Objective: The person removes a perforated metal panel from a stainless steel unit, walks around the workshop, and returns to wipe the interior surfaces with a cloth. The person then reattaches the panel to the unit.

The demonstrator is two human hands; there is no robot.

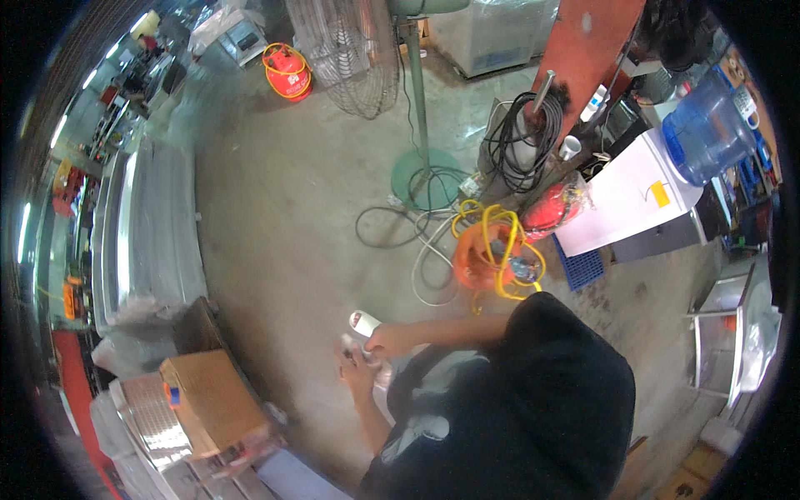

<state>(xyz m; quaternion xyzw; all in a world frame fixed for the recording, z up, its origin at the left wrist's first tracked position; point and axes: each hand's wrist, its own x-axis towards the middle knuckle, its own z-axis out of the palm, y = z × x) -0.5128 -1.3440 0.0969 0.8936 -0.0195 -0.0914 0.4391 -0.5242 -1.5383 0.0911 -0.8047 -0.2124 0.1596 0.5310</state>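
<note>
In front of my dark shirt, my right hand [387, 340] is closed around a white rounded object [364, 323]. One end of it shows a small reddish area, and its exact kind is unclear. Just below and to the left is my left hand [357, 373], with bent fingers blurred by motion. Something small and pale shows at those fingers, too smeared to name. A pinkish, clear-looking patch lies beside the left palm. The two hands are close together above the grey concrete floor [275, 208].
To the left are a cardboard box [212, 400] and wrapped panels [158, 233]. Ahead stand a fan [354, 62] and a red gas cylinder [287, 73]. Cables, an orange container [483, 258] with a yellow hose, and a water dispenser [633, 196] lie to the right.
</note>
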